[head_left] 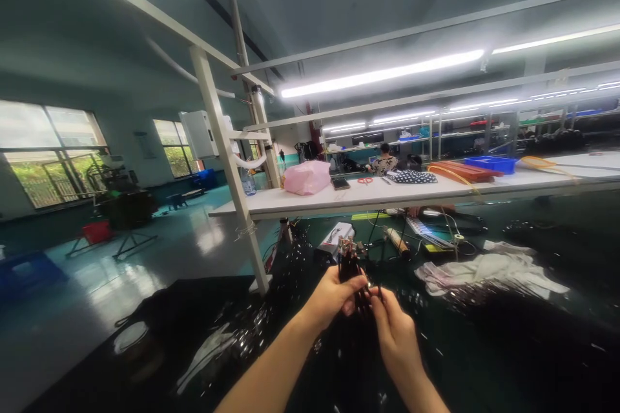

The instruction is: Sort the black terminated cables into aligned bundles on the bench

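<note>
My left hand (330,297) is closed around a bundle of thin black cables (349,271), which stands roughly upright with copper-coloured metal ends at the top. Just to its right, my right hand (396,326) pinches a black strand beside the bundle, thumb and fingertips together. The lower part of the bundle fades into the dark surface below, so its length is hidden. Behind the hands lies a white-and-black box-like device (335,239), and a tan cylinder (397,242) rests to the right of it.
A white glove-like cloth (494,271) lies at right among dark, shiny material. Above the work surface runs a white shelf (271,203) bearing a pink bag (306,178), a phone (340,184) and a blue tray (491,164). A metal post (232,174) stands at left. One person (385,160) sits far back.
</note>
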`<state>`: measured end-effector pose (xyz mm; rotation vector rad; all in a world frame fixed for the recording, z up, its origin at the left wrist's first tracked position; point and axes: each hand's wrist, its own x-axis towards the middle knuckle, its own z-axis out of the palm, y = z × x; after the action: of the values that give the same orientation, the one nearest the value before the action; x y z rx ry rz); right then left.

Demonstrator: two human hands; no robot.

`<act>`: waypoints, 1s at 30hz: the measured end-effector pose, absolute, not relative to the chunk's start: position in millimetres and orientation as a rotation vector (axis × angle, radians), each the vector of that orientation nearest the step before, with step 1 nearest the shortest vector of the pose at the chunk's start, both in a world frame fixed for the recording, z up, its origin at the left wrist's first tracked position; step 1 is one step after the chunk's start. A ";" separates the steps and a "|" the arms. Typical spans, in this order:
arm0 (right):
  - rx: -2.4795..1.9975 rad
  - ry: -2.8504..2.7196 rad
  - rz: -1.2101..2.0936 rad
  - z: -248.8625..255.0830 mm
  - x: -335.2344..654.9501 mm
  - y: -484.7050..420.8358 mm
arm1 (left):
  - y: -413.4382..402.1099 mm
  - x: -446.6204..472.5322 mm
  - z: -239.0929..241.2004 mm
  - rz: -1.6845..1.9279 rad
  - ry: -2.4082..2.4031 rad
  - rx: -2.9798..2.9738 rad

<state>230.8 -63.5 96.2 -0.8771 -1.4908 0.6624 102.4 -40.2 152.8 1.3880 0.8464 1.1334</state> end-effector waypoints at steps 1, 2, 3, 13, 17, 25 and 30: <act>-0.897 -1.502 0.639 94.2 231.4 -61.3 | -37.7 101.3 151.3 1.176 0.871 1.371; -0.914 -1.530 0.625 92.4 232.0 -59.0 | -35.3 100.1 149.7 1.229 0.887 1.350; -0.930 -1.582 0.616 91.0 232.6 -56.6 | -33.2 99.1 148.3 1.285 0.890 1.326; -0.716 -1.834 1.069 104.7 241.1 -55.8 | -45.6 96.7 161.6 1.194 0.709 1.308; -0.705 -1.647 1.009 110.4 242.7 -58.1 | -46.4 98.9 160.3 1.256 0.752 1.295; -0.694 -1.608 1.064 120.0 225.5 -57.4 | -53.3 106.3 160.5 1.266 0.865 1.373; -0.645 -1.574 1.235 119.9 217.8 -68.1 | -64.2 97.0 172.0 1.163 0.867 1.415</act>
<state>217.8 -68.1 119.9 -0.6455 -1.5736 1.2350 97.0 -64.2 172.0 1.4154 0.8674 1.1626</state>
